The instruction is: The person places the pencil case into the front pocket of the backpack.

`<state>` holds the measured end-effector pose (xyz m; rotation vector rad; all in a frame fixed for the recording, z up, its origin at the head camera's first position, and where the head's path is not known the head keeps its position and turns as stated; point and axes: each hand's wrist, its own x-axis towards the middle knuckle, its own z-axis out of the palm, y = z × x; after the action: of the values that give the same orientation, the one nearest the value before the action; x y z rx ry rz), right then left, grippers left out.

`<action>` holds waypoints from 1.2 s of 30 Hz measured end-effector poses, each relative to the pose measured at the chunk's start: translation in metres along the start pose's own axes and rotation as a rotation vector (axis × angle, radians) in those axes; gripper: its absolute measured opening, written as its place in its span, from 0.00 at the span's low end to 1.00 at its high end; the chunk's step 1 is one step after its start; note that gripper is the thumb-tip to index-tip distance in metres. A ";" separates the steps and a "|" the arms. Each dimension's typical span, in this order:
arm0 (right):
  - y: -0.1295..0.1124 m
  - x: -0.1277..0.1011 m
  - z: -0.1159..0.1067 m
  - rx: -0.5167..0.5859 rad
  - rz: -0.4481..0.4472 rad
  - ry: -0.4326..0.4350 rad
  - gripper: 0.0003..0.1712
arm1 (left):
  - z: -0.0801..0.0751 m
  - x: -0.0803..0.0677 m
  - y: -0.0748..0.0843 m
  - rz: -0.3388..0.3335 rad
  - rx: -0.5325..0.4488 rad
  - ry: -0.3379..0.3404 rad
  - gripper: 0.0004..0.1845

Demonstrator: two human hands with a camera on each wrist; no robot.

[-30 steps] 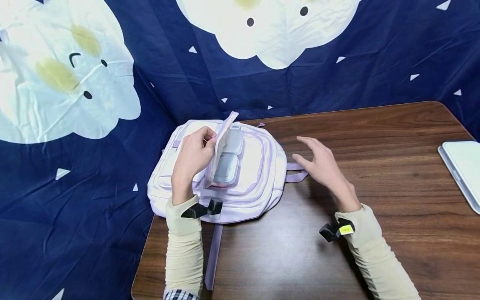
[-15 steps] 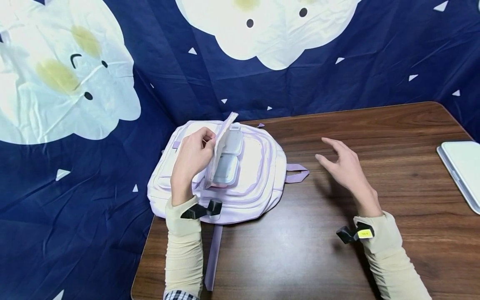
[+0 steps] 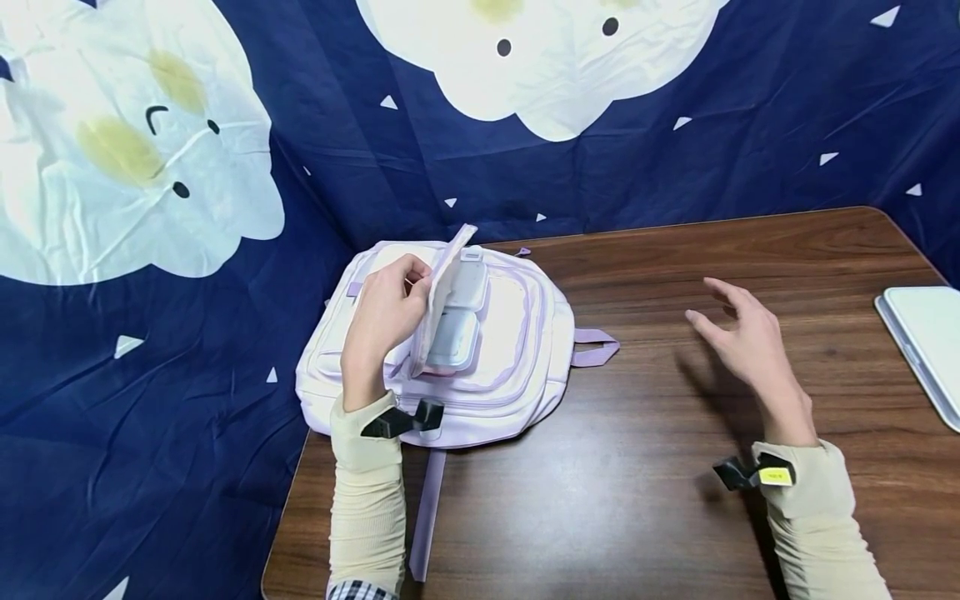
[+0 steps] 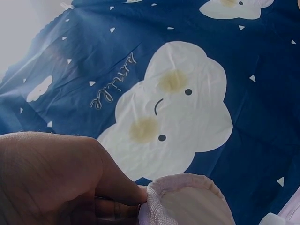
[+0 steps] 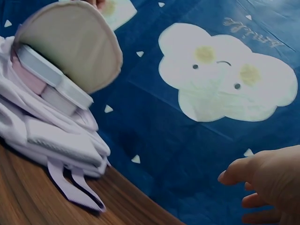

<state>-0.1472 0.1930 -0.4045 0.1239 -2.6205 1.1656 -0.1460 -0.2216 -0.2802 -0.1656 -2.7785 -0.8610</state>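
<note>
A white and lilac backpack [image 3: 504,329] lies flat at the left of the table. My left hand [image 3: 384,310] pinches the edge of its front pocket flap [image 3: 441,304] and keeps it raised. In the left wrist view, thumb and fingers meet on the flap's woven rim [image 4: 159,199]. Inside the pocket sit two pale, lidded plastic boxes [image 3: 453,340] side by side, partly hidden by the flap. Something pink [image 5: 28,77] shows beside them in the right wrist view. My right hand [image 3: 753,346] hovers over the table to the right, fingers loosely bent, holding nothing.
A flat white case [image 3: 926,333] with a grey edge lies at the table's right edge. The backpack's lilac loop [image 3: 596,348] sticks out to the right, and a strap [image 3: 427,517] hangs toward the front. A blue cloud-print curtain [image 3: 487,167] stands behind the table.
My right hand has moved rightward, away from the backpack and toward the flat white case. My left hand has stayed on the raised flap.
</note>
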 end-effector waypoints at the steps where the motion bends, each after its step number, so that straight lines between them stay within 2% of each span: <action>1: 0.003 -0.001 -0.003 -0.004 0.012 0.005 0.32 | 0.000 0.000 0.000 0.000 0.000 -0.001 0.08; 13: 0.031 -0.009 -0.034 -0.082 0.116 0.037 0.34 | -0.001 0.000 0.001 -0.010 -0.007 -0.012 0.08; 21: 0.047 -0.017 -0.053 -0.111 0.200 0.096 0.35 | -0.002 0.000 0.001 -0.007 -0.011 -0.009 0.08; 36: 0.076 -0.039 -0.065 -0.151 0.260 0.172 0.36 | -0.001 -0.001 -0.001 -0.001 0.000 -0.003 0.08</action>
<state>-0.1099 0.2911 -0.4285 -0.3414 -2.6129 0.9975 -0.1452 -0.2232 -0.2799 -0.1664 -2.7819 -0.8616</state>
